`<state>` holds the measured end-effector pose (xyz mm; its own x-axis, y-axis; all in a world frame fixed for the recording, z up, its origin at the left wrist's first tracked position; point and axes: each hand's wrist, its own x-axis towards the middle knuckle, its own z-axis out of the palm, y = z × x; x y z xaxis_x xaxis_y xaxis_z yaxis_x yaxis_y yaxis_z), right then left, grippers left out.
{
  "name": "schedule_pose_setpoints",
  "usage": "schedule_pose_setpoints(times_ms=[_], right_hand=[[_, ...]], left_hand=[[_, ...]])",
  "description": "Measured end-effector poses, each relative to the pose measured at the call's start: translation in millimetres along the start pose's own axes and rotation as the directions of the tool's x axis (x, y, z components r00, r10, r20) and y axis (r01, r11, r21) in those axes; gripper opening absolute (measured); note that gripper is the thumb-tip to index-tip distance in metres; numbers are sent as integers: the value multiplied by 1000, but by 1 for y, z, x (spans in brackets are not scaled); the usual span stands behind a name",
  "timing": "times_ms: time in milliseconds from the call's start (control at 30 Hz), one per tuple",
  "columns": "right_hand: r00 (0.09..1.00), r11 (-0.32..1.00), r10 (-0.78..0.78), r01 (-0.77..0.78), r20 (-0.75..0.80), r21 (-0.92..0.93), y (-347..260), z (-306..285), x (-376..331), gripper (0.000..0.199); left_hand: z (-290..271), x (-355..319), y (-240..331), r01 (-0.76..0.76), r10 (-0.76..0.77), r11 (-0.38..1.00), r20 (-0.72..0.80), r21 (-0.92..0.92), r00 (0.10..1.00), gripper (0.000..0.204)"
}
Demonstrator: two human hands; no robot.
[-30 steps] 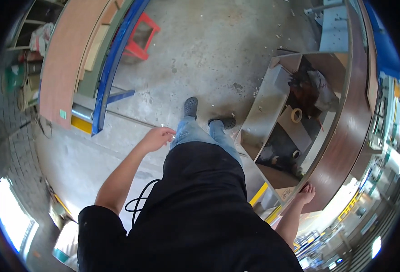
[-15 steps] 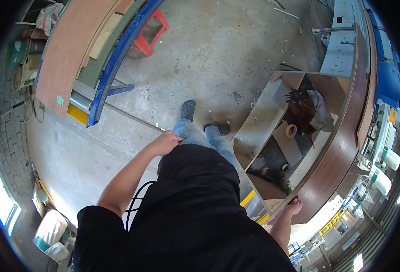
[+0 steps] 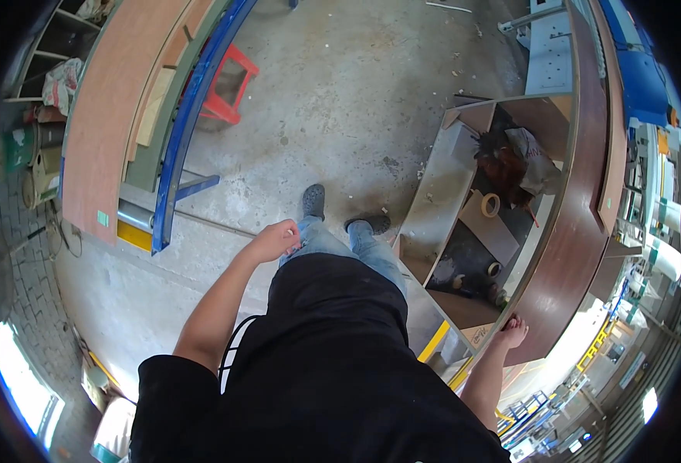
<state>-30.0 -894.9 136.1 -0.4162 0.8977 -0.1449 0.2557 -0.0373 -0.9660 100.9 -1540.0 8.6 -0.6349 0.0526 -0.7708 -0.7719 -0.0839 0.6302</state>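
Brown desk (image 3: 580, 231) edge is touched by the open right hand (image 3: 513, 332), seemingly for support, while the loosely curled left hand (image 3: 277, 239) is kept empty.

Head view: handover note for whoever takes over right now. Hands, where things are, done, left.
Left hand: loosely closed, empty as far as shows, beside the thigh.
Right hand: low at the person's side, fingertips at the edge of the brown panel; whether it grips is unclear.
Things: open cabinet just right of the feet, with a tape roll and dark clutter inside. Red stool and a long board lie to the left.
Done: nothing held or moved that shows.
Left: any handling of the panel or cabinet.
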Motion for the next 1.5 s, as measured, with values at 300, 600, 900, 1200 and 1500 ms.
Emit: schedule_pose_setpoints(times_ms=[300,600,900,1200,1500], right_hand=[[998,965,-66,69,-21,252,-1,-3,-3,51],[992,965,-40,69,-117,254,-7,-8,-4,52],[993,946,-23,60,-119,319,-9,-12,-8,48],[996,927,-37,65,-80,370,-10,-8,-5,47],[998,977,-44,51,-35,207,-16,-15,-13,43]], left_hand=[[11,60,-8,-170,41,771,219,614,975,19],[43,67,51,-402,195,159,371,902,908,15],[19,90,20,-51,-167,844,352,533,921,14],[3,126,45,159,-312,868,270,470,911,30],[113,185,126,-412,45,111,410,904,911,47]])
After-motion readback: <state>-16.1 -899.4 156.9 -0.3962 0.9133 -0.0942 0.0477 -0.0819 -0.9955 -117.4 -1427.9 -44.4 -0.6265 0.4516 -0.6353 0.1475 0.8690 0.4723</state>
